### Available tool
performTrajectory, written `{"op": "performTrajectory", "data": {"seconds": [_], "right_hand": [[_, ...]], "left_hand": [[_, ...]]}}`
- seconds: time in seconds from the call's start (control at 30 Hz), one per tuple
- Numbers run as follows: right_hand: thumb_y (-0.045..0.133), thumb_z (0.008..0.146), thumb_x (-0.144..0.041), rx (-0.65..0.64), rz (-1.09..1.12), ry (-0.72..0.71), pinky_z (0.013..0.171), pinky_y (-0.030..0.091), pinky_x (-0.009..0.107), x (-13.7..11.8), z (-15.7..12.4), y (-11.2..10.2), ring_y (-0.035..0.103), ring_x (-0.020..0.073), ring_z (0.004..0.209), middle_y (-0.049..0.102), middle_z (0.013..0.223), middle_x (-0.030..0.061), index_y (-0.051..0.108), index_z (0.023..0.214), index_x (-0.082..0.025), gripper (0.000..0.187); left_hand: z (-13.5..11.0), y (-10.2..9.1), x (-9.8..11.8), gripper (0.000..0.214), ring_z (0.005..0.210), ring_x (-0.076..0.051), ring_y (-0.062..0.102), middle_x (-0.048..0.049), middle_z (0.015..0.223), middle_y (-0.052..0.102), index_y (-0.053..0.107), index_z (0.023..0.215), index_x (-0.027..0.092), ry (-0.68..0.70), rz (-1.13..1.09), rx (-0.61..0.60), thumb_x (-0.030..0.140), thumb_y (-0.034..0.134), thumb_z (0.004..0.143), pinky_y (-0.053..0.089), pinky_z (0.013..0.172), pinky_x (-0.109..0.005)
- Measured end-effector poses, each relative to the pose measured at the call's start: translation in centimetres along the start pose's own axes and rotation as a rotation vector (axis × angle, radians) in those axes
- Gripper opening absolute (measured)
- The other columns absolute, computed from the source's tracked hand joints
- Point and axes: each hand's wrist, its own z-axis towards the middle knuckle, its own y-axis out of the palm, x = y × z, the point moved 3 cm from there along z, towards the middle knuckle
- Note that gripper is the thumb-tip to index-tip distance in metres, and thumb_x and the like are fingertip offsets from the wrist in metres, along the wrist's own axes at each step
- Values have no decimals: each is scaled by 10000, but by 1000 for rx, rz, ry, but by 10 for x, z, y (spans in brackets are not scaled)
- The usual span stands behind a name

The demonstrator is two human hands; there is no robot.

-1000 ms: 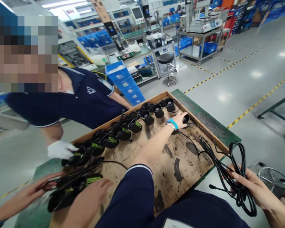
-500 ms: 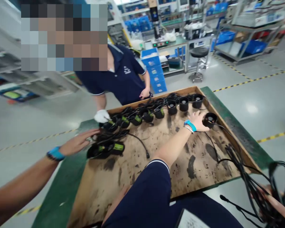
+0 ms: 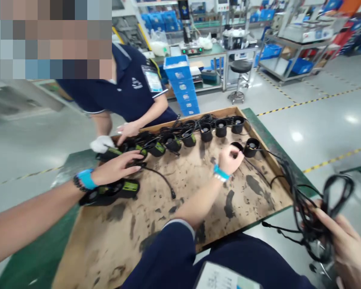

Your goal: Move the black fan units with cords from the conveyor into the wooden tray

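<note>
My left hand (image 3: 230,160), with a turquoise wristband, has its fingers closed at the rim of a black cup-shaped housing (image 3: 237,145). The hand hides most of that housing. A second black housing (image 3: 252,147) stands upright just to the right, apart from my fingers. From it a cable runs right to a looped bundle of black cable (image 3: 308,218). My right hand (image 3: 341,237), at the lower right, grips this bundle, and loose plug ends hang below it. Both housings sit in a shallow wooden tray (image 3: 204,188) with dark stains.
Several more black housings (image 3: 206,132) line the tray's far side, with tangled cables behind. Another person's wristbanded hand (image 3: 120,165) reaches in from the left. A co-worker opposite has a gloved hand (image 3: 102,144) at the far left corner. A green table (image 3: 27,245) supports the tray.
My left hand has come off the right housing and shifted left to the one beside it. My view turned right. The hand from the left and the co-worker's bare hand moved over the row.
</note>
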Motion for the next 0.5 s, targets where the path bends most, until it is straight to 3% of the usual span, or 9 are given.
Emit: {"op": "performTrajectory", "data": {"seconds": [0.03, 0.07, 0.1, 0.17, 0.3, 0.43, 0.5], "right_hand": [[744, 724, -518, -55, -6, -19, 610, 589, 299, -6, 0, 9, 661, 186, 665, 713, 893, 53, 649, 989, -197, 427], [714, 758, -524, -128, -45, -72, 651, 587, 308, -11, 2, 19, 658, 193, 708, 706, 902, 61, 647, 967, -188, 401], [671, 799, -530, -210, -109, -145, 691, 581, 317, -15, 5, 29, 653, 202, 750, 697, 896, 66, 643, 941, -180, 378], [555, 886, -517, -375, -276, -320, 771, 565, 341, -17, 9, 47, 639, 218, 831, 677, 897, 75, 626, 934, -175, 353], [441, 945, -411, -637, -643, -626, 902, 521, 426, -15, 11, 59, 596, 256, 995, 607, 1102, 157, 561, 1104, -130, 345], [533, 906, -447, -824, -997, -816, 993, 428, 554, -23, 6, 38, 564, 307, 1083, 604, 1115, 175, 558, 1147, -111, 415], [551, 895, -494, -829, -1097, -880, 997, 402, 581, -32, 6, 20, 583, 306, 1045, 632, 1039, 147, 595, 1078, -127, 413]], "left_hand": [[-24, 7, 6, 396, 784, -217, 606, -128, 805, 622, 592, 781, 125, -107, -236, -30, 489, 461, 865, 496, 718, -356], [-50, 21, 15, 476, 772, -216, 617, -126, 809, 636, 605, 802, 124, -190, -466, -230, 573, 456, 856, 496, 671, -336], [-75, 34, 26, 523, 838, -229, 632, -134, 920, 657, 610, 935, 125, -269, -663, -387, 623, 497, 821, 504, 666, -326], [-114, 54, 46, 617, 972, -244, 628, -134, 1102, 645, 542, 1150, 155, -369, -862, -481, 635, 596, 766, 521, 736, -330], [-136, 79, 61, 587, 1069, -223, 593, -97, 1097, 650, 546, 1089, 156, -499, -859, -255, 447, 795, 644, 488, 927, -330], [-142, 96, 62, 612, 814, -182, 645, -66, 1025, 666, 535, 1083, 160, -607, -923, -209, 462, 809, 627, 541, 678, -295], [-149, 104, 64, 648, 665, -156, 634, -44, 917, 677, 514, 1074, 161, -628, -927, -187, 509, 812, 616, 516, 556, -266]]}}
